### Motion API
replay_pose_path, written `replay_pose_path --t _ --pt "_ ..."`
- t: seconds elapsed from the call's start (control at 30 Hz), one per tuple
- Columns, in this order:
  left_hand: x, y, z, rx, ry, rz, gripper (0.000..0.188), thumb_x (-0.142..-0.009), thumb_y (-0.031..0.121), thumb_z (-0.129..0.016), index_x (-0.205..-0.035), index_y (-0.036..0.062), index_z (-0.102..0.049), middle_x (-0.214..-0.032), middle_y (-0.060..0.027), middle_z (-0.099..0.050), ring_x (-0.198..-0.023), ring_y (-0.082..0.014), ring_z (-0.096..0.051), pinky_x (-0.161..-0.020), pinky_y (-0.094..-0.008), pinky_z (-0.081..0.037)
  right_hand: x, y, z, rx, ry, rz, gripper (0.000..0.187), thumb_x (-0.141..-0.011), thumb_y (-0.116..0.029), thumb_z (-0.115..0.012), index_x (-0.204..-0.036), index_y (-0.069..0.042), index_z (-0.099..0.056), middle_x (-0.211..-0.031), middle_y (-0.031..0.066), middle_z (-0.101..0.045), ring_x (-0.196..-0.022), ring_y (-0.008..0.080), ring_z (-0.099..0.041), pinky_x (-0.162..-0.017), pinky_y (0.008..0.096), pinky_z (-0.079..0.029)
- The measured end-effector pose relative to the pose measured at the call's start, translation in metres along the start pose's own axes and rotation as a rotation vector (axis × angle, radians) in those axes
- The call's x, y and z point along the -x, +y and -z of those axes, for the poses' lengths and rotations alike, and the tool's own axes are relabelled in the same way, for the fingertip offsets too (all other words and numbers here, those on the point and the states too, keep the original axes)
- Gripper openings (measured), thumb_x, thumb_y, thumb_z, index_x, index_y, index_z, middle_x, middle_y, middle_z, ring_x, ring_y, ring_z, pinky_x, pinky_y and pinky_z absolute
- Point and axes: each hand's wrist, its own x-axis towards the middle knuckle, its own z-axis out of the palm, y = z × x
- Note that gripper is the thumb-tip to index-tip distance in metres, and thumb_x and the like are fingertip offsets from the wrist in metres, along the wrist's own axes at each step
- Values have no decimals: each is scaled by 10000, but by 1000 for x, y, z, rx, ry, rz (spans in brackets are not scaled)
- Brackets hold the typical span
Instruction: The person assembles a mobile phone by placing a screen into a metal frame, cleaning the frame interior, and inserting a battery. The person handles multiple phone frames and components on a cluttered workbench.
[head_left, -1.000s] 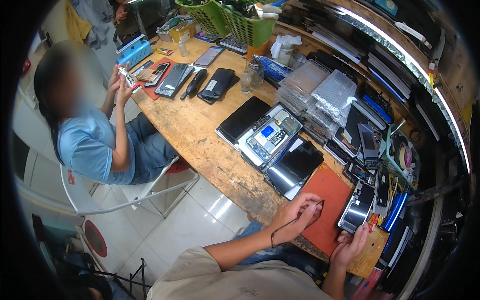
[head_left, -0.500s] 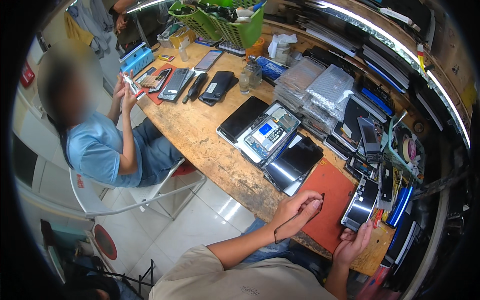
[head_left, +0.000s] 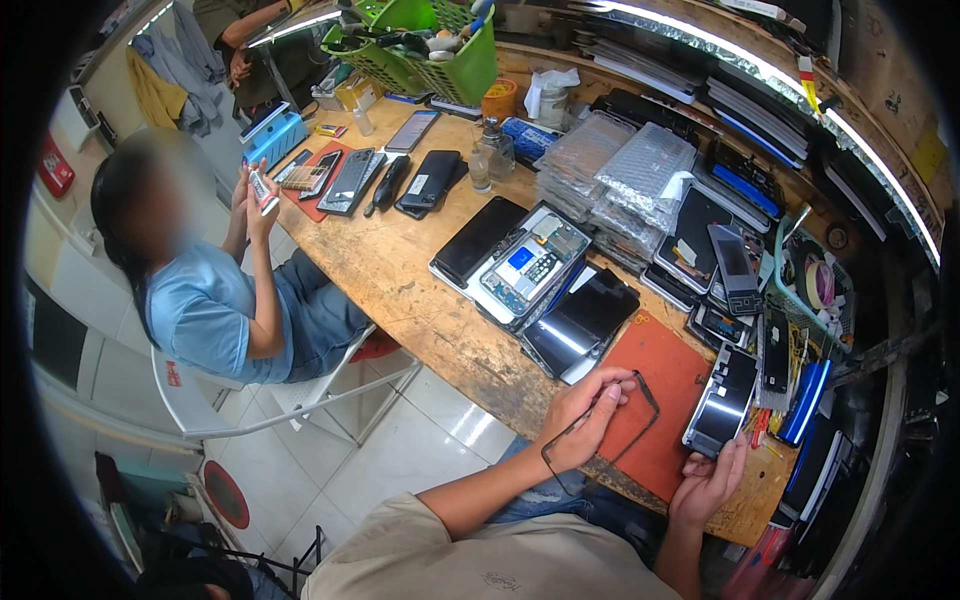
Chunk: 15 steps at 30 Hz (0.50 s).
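My left hand (head_left: 582, 418) pinches a thin black rectangular frame (head_left: 649, 391), like a device bezel, between thumb and fingers. The frame is tilted, partly over the orange-red mat (head_left: 655, 365); its middle is hidden by my hand. At the mat's right edge, my right hand (head_left: 710, 482) grips the lower end of a flat device part (head_left: 722, 405) with a dark, shiny face and silvery edges. The frame and this part are apart.
Left of the mat lie a dark glossy panel (head_left: 580, 318) and an opened phone (head_left: 538, 258) showing its circuit board. Bubble-wrapped packets (head_left: 645, 185) stand behind. A teal basket (head_left: 810, 290) with tape is at right. A co-worker in blue (head_left: 215, 315) sits at left, holding a small tube.
My left hand has turned and shifted slightly left, bringing more of the black frame into sight. The right hand still holds the device part. My view has tilted slightly.
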Motion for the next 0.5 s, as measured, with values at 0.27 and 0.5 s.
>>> replay_pose_path --t 0.27,0.5 --pt "-1 5 -1 -54 -13 -14 260 -1075 120 -575 -1297 -12 -609 -1092 -135 -783 -1039 -171 -749 -906 -307 -581 1 -2 -2 -9 35 -1 443 -1130 -257 -471 -1468 29 -450 -969 70 -677 -654 75 -578 -534 214 -448" --pt "-1 6 -2 -122 -16 -48 250 -1062 116 -590 -1273 -15 -625 -1076 -134 -784 -1027 -174 -756 -887 -308 -584 1 -7 -7 -3 24 -7 446 -1135 -250 -452 -1473 40 -436 -948 82 -674 -652 79 -582 -530 214 -453"
